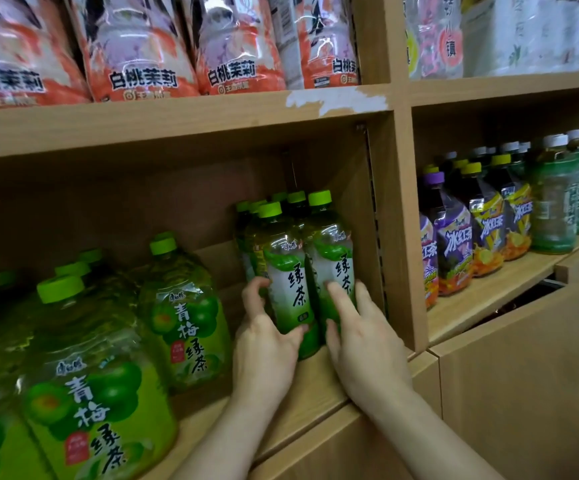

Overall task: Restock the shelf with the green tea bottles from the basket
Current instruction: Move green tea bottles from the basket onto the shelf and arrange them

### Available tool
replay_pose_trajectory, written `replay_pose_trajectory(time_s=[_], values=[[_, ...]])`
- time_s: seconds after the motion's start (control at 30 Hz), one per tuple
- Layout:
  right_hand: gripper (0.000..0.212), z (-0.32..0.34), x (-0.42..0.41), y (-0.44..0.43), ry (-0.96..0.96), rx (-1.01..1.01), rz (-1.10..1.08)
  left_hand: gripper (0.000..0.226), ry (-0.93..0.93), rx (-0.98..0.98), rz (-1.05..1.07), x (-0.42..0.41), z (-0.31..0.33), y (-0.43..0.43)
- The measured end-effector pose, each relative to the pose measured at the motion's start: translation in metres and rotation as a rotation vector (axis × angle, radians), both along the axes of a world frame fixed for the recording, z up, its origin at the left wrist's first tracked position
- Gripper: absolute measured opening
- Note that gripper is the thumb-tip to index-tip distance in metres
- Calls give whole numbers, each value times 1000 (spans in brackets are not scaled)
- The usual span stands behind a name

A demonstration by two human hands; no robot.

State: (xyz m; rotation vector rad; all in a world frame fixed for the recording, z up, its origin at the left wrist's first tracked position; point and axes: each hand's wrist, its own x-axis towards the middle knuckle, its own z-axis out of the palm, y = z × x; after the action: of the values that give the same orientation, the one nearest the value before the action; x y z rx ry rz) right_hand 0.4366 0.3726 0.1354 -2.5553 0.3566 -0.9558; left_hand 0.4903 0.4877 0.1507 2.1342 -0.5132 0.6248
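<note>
Several green tea bottles with green caps stand upright in a cluster at the right end of the middle wooden shelf (319, 379). My left hand (263, 344) wraps around the front left bottle (286, 268), thumb in front and fingers behind its left side. My right hand (360, 337) rests against the front right bottle (333, 258), with fingers spread flat on its label and lower body. Both front bottles stand on the shelf board, side by side and touching. No basket is in view.
Large green plum tea bottles (184, 306) fill the shelf to the left. A wooden divider (402, 237) stands just right of the cluster. Iced tea bottles (488, 223) fill the right compartment. Pink shrink-wrapped packs (135, 46) sit on the shelf above.
</note>
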Motion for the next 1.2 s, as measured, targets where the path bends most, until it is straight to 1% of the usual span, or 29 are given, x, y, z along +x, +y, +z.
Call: replay_pose_trajectory(time_s=[0.13,0.2,0.33,0.37,0.43,0.53,0.63,0.73,0.8,0.9,1.0,1.03,1.07,1.13,1.17,1.2], values=[[62,2,3,1,117,-51,22,78,-9,36,-21,2,-3,-2],[68,2,3,1,122,-26,42,82,-38,55,-27,4,-4,-1],[65,1,-2,-2,-48,52,43,84,-49,65,-30,6,-7,-2],[65,2,-3,-2,-53,57,61,84,-46,56,-31,6,-7,-1],[65,2,-2,-2,-22,56,85,84,-27,27,-48,9,-8,-1],[66,2,-3,-3,7,51,66,85,56,-45,-100,15,-10,1],[71,1,-5,-4,68,45,111,87,110,-97,-128,18,-12,3],[79,10,-11,-7,160,175,242,87,122,-106,-158,17,-11,3],[80,22,-25,-10,197,254,334,86,125,-73,-157,12,-8,3],[71,42,-64,-20,180,232,401,80,84,-51,-103,1,0,2],[49,63,-121,-43,188,150,346,66,-9,-31,-39,-14,18,3],[40,70,-141,-52,205,169,320,61,-51,-28,-51,-22,25,3],[32,75,-160,-59,218,235,315,57,-82,-37,-78,-32,34,3],[18,81,-196,-71,244,431,359,45,-119,-82,-166,-58,51,-4],[16,81,-211,-77,264,486,370,37,-133,-100,-222,-74,59,-9],[14,80,-225,-84,288,498,367,29,-144,-108,-285,-90,66,-17]])
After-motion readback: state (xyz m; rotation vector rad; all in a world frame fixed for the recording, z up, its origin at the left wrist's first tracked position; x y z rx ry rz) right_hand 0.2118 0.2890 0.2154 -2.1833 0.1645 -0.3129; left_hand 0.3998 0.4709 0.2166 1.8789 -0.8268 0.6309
